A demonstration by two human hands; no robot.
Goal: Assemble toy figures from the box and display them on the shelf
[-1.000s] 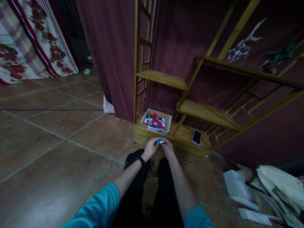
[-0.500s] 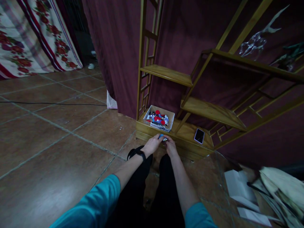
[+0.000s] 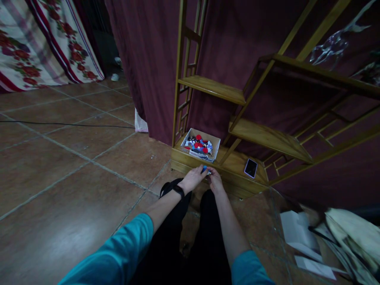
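My left hand (image 3: 192, 178) and my right hand (image 3: 215, 181) meet just in front of the shelf's low base. Between their fingertips is a small blue and white piece (image 3: 205, 169), too small to name more exactly. Both hands have their fingers closed on it, and part of it is covered by the fingers. Just beyond the hands, an open cardboard box (image 3: 216, 150) rests on the base. Several small red, white, blue and dark pieces (image 3: 199, 145) lie loose in it.
A wooden shelf unit (image 3: 213, 90) rises ahead, its slanted posts and boards close above the box. A phone (image 3: 251, 168) lies on the base to the right. White foam blocks (image 3: 297, 233) and a pale bag (image 3: 353, 233) sit on the floor at right. A cable (image 3: 68, 124) crosses the tiles at left.
My hands stay together on the small piece, with only a slight shift of the fingers. The whole view has turned a little, moving the shelf slightly to the right.
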